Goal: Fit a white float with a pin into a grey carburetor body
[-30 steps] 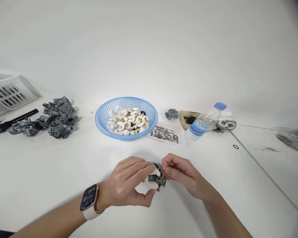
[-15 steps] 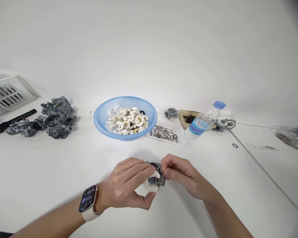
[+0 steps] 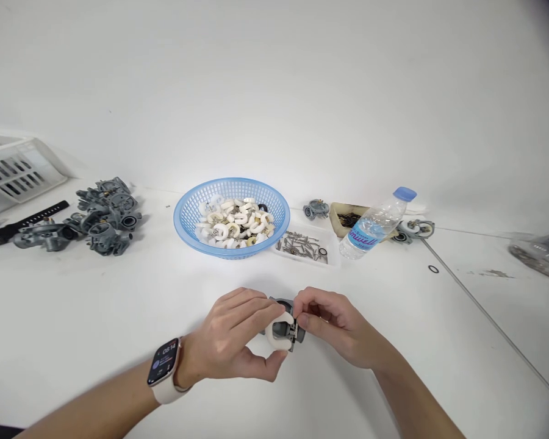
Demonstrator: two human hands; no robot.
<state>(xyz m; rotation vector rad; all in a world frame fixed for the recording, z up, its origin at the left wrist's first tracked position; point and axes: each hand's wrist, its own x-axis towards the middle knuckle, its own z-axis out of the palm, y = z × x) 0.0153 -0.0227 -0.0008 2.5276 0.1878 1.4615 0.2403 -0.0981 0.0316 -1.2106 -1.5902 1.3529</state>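
A white C-shaped carburetor float point(image 3: 274, 336) is gripped between the thumb and fingers of my left hand point(image 3: 240, 335), which wears a watch point(image 3: 163, 364). The float sits over the grey carburetor body point(image 3: 282, 303) on the table, its open side facing right. My right hand point(image 3: 332, 323) is closed in a pinch at the carburetor's right side, beside the float's hinge end. A small metal pin point(image 3: 296, 331) shows just below those fingertips; its upper end is hidden by them.
Behind the hands stand a blue basket point(image 3: 183, 235) of white floats, a clear tray point(image 3: 332, 255) of metal pins, a beige box point(image 3: 336, 222) and a water bottle point(image 3: 370, 228). More carburetors point(image 3: 105, 222) are piled left, near a white crate point(image 3: 41, 177). A black ring point(image 3: 433, 269) lies right.
My right fingertips have shifted slightly left and down toward the float's hinge end. The float has turned a little in my left hand and lies closer against the carburetor body.
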